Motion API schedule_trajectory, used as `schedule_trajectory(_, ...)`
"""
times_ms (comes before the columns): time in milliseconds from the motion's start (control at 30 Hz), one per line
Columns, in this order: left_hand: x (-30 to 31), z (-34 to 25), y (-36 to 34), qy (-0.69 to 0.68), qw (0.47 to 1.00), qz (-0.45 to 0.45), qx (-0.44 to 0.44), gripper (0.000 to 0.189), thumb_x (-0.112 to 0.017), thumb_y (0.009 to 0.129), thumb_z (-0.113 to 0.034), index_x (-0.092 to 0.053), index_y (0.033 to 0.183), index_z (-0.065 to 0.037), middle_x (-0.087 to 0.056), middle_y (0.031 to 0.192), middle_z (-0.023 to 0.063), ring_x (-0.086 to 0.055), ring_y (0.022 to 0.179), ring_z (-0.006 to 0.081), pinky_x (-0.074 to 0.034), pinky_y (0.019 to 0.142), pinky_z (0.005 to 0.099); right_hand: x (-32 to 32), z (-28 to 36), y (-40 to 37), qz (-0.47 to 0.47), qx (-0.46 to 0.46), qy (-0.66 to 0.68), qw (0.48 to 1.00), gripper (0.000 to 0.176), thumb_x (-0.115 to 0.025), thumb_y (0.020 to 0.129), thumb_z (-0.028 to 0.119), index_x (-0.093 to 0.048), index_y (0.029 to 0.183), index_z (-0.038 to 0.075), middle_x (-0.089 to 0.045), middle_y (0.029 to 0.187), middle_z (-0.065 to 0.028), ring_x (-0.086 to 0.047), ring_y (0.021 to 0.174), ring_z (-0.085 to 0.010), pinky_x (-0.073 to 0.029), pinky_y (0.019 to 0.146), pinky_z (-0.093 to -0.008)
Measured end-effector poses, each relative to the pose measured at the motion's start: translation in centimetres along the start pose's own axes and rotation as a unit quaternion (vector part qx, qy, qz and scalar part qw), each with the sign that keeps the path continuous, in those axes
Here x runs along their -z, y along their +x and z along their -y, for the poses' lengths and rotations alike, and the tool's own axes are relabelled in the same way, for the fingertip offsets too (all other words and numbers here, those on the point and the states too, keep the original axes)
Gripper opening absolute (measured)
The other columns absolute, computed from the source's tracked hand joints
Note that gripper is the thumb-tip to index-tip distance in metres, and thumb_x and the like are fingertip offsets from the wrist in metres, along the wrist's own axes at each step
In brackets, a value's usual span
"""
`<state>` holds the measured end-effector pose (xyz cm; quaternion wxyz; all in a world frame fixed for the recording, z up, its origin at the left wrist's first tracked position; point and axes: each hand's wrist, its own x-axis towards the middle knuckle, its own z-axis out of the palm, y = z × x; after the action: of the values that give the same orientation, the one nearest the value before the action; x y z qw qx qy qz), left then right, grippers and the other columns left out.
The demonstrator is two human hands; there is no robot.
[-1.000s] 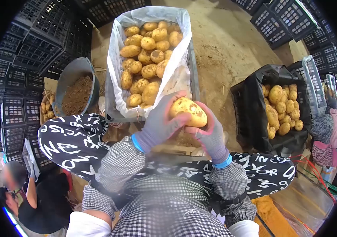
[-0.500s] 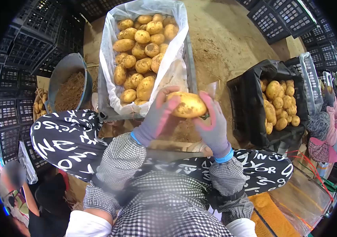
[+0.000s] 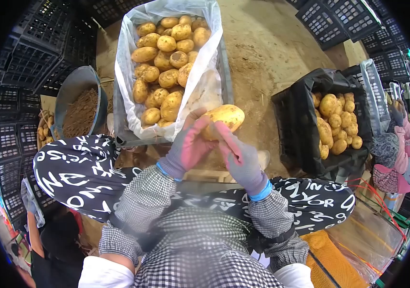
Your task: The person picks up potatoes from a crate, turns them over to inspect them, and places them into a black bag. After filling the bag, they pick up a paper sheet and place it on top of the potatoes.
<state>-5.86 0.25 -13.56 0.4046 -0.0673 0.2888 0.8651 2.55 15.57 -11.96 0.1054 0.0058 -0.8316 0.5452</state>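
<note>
A large yellow potato (image 3: 229, 115) with brown soil marks is between my hands, tilted with its right end up, near the front of a lined crate. My left hand (image 3: 188, 149), in a grey glove with a pink palm, is closed on its left end. My right hand (image 3: 243, 161), gloved alike, has its fingers together and pressed on the potato's lower side; some fingertips are hidden. Behind them stands the grey crate (image 3: 228, 72) with a white plastic liner (image 3: 124, 62), filled with potatoes (image 3: 166, 43).
At right, a black-lined crate (image 3: 298, 129) holds more potatoes (image 3: 337, 120). A bucket (image 3: 98, 91) with soil stands at left. Stacked black crates (image 3: 37, 43) line the left side, others (image 3: 322, 24) the upper right. Another person (image 3: 397, 149) sits at far right.
The potato has turned from level to tilted and moved slightly left and up. My right hand has shifted from its right end to its lower side, closer to my left hand.
</note>
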Motion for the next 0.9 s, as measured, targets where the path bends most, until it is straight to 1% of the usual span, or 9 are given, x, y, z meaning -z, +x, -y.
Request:
schedule_trajectory(33,-0.3,-0.1,-0.1,0.011,1.0,-0.017,0.007,0.047,-0.058,0.098,-0.025,-0.031,0.135,-0.015,-0.046,0.136,0.013,-0.051,0.124,0.0275,-0.046,0.1,0.05,-0.2,0.1,-0.3,0.016,-0.015,0.027,0.999,0.045,-0.052,0.096,0.004,-0.047,0.141,0.0,-0.065,0.119,-0.0079,-0.062,0.094,-0.0103,-0.047,0.082,-0.0222)
schedule_trajectory(100,-0.6,-0.3,-0.3,0.028,0.999,-0.035,0.012,0.048,-0.058,0.098,-0.025,-0.031,0.136,-0.014,-0.046,0.136,0.0127,-0.05,0.125,0.0278,-0.045,0.1,0.0509,0.3,0.1,0.5,-0.063,-0.048,0.021,0.997,0.044,-0.053,0.095,0.002,-0.051,0.139,0.004,-0.064,0.124,-0.012,-0.064,0.103,-0.0164,-0.05,0.086,-0.0252)
schedule_trajectory(167,-1.0,-0.2,-0.3,0.036,0.999,-0.032,0.003,0.049,-0.058,0.098,-0.026,-0.03,0.136,-0.014,-0.046,0.136,0.0123,-0.05,0.125,0.028,-0.045,0.1,0.0514,-0.2,-1.3,0.7,-0.115,-0.059,0.063,0.99,0.042,-0.05,0.097,-0.001,-0.049,0.138,-0.001,-0.067,0.113,-0.0106,-0.061,0.098,-0.0102,-0.045,0.084,-0.0205)
schedule_trajectory(233,-0.3,0.0,-0.4,0.03,0.999,-0.016,0.003,0.049,-0.059,0.098,-0.026,-0.03,0.136,-0.014,-0.046,0.136,0.0121,-0.05,0.125,0.0278,-0.045,0.1,0.0516,0.5,0.8,0.2,0.02,-0.142,0.073,0.987,0.043,-0.049,0.096,-0.002,-0.049,0.139,-0.001,-0.067,0.114,-0.01,-0.06,0.096,-0.009,-0.045,0.083,-0.0203)
schedule_trajectory(300,-0.1,0.0,-0.3,0.035,0.999,-0.015,0.001,0.049,-0.058,0.098,-0.026,-0.03,0.136,-0.013,-0.046,0.137,0.012,-0.05,0.124,0.0278,-0.046,0.1,0.0516,-0.3,0.2,-0.1,0.007,-0.042,0.028,0.999,0.044,-0.051,0.095,-0.002,-0.051,0.138,0.002,-0.067,0.114,-0.0115,-0.06,0.095,-0.0093,-0.046,0.084,-0.0214)
schedule_trajectory(400,-0.5,-0.1,-0.5,0.05,0.998,-0.04,0.001,0.049,-0.058,0.098,-0.026,-0.031,0.136,-0.013,-0.046,0.137,0.0121,-0.051,0.124,0.0279,-0.046,0.1,0.0515,-0.2,-0.7,1.2,-0.118,-0.119,0.077,0.983,0.041,-0.053,0.093,0.0,-0.055,0.134,0.0,-0.066,0.117,-0.0149,-0.061,0.103,-0.0124,-0.046,0.089,-0.0243)
schedule_trajectory(500,-0.7,-0.1,-0.2,0.06,0.997,-0.055,-0.008,0.048,-0.058,0.098,-0.026,-0.033,0.136,-0.013,-0.048,0.135,0.0111,-0.052,0.122,0.026,-0.049,0.097,0.0474,-0.4,-0.2,0.5,-0.022,-0.021,0.003,1.0,0.038,-0.054,0.094,0.001,-0.056,0.131,-0.003,-0.065,0.123,-0.0145,-0.058,0.112,-0.0137,-0.044,0.093,-0.0253)
schedule_trajectory(567,-0.5,0.2,-0.3,0.071,0.996,-0.051,-0.024,0.045,-0.056,0.099,-0.028,-0.036,0.137,-0.014,-0.051,0.133,0.0087,-0.056,0.118,0.0228,-0.052,0.091,0.0397,0.0,0.2,0.8,-0.06,-0.032,0.01,0.998,0.038,-0.054,0.094,0.002,-0.055,0.132,-0.003,-0.064,0.126,-0.0142,-0.056,0.116,-0.0142,-0.043,0.095,-0.0257)
schedule_trajectory(900,-0.9,0.3,-0.5,0.102,0.991,-0.084,-0.026,0.041,-0.056,0.099,-0.028,-0.04,0.135,-0.016,-0.051,0.134,0.009,-0.057,0.117,0.0223,-0.051,0.094,0.0408,-0.7,-0.1,0.6,-0.083,-0.121,0.104,0.984,0.039,-0.056,0.094,0.0,-0.056,0.133,0.003,-0.064,0.127,-0.013,-0.06,0.116,-0.0152,-0.047,0.095,-0.0267)
